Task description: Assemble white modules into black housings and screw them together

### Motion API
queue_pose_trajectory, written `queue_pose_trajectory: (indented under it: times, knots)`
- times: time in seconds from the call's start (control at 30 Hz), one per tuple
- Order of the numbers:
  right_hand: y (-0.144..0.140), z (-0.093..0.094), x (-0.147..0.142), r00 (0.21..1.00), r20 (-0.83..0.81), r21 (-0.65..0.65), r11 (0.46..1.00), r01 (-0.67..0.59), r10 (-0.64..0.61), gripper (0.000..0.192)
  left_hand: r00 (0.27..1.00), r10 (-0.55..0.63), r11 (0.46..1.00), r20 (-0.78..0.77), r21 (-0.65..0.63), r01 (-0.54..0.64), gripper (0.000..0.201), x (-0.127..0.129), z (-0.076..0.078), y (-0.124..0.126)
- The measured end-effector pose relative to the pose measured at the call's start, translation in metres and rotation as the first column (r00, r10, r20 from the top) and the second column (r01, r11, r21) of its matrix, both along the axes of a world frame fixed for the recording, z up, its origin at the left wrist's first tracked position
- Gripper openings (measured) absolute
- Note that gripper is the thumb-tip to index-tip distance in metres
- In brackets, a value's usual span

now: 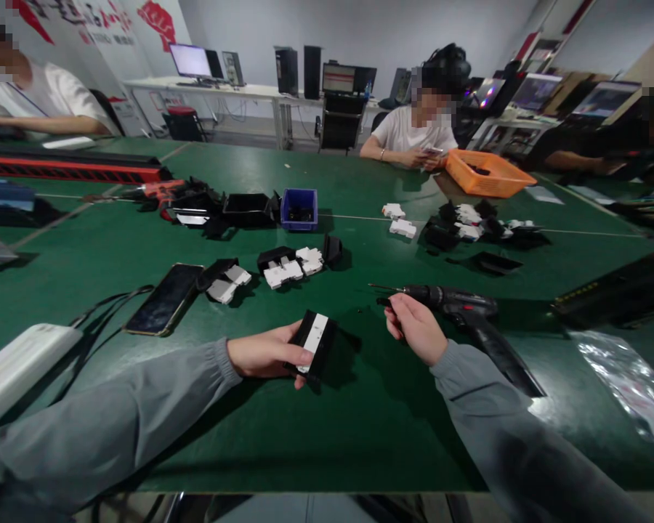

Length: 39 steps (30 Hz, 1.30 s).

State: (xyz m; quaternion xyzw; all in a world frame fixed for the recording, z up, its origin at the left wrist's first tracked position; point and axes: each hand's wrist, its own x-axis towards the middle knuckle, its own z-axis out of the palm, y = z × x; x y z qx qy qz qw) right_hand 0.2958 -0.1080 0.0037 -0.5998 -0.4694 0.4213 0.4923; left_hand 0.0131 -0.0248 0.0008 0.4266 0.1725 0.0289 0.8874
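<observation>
My left hand (267, 351) is closed around a black plastic housing with a white part along its top (315, 338), held tilted just above the green table. The thumb lies across the white part. To its right, my right hand (417, 328) pinches a small black piece (383, 301) between thumb and fingertips; its exact kind is too small to make out. Right behind that hand lies a black power drill (469, 303), its bit pointing left. Beyond my left hand are white modules (283, 272) with black covers, and another black-and-white group (223, 285).
A phone (166, 299) and a white power bank-like block (25, 363) with a cable lie left. A blue bin (299, 208), black trays, a red drill (163, 190) and an orange basket (487, 174) stand farther back. A clear plastic bag (629, 385) lies right. Other people sit around the table.
</observation>
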Motion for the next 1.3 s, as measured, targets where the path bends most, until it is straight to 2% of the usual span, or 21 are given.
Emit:
queue_pose_trajectory:
  times: [0.13,0.27,0.37,0.47,0.6,0.67,0.87,1.0,1.13,1.3]
  knots:
    - [-0.005,0.001,-0.009,0.991,-0.087,0.004,0.995,-0.103,0.103,0.038,1.000,-0.008,1.000,0.002,0.020,0.008,0.070,0.000,-0.002,0.000]
    - [-0.019,0.004,-0.035,0.930,-0.260,0.038,0.966,-0.257,0.258,0.029,1.000,-0.014,0.998,-0.004,0.065,0.014,0.071,0.001,0.000,0.000]
    - [-0.031,0.007,-0.059,0.897,-0.262,0.068,0.934,-0.351,0.357,0.030,1.000,-0.001,0.982,0.010,0.191,-0.001,0.072,0.001,0.007,-0.006]
    - [-0.039,0.008,-0.075,0.889,-0.181,0.061,0.907,-0.416,0.420,0.031,0.999,0.033,0.927,0.012,0.374,-0.035,0.076,0.001,0.014,-0.018]
    - [-0.040,0.008,-0.081,0.900,0.000,0.028,0.899,-0.436,0.437,0.028,0.992,0.111,0.781,0.064,0.612,-0.127,0.084,0.000,0.015,-0.031]
    - [-0.039,0.009,-0.080,0.905,0.088,0.026,0.907,-0.419,0.416,0.025,0.989,0.128,0.726,0.069,0.673,-0.141,0.086,0.000,0.015,-0.035]
    - [-0.039,0.013,-0.079,0.883,0.283,0.038,0.916,-0.400,0.374,0.018,0.976,0.211,0.645,0.055,0.743,-0.181,0.092,0.001,0.015,-0.040]
    - [-0.039,0.014,-0.079,0.836,0.421,0.037,0.914,-0.405,0.353,0.021,0.977,0.207,0.594,0.045,0.788,-0.162,0.096,0.002,0.015,-0.042]
    - [-0.040,0.014,-0.080,0.787,0.492,0.077,0.882,-0.465,0.372,0.024,0.980,0.196,0.545,0.038,0.827,-0.141,0.094,0.001,0.014,-0.042]
    - [-0.041,0.011,-0.080,0.726,0.591,0.131,0.846,-0.517,0.352,0.036,0.980,0.197,0.519,0.030,0.845,-0.130,0.092,0.001,0.015,-0.042]
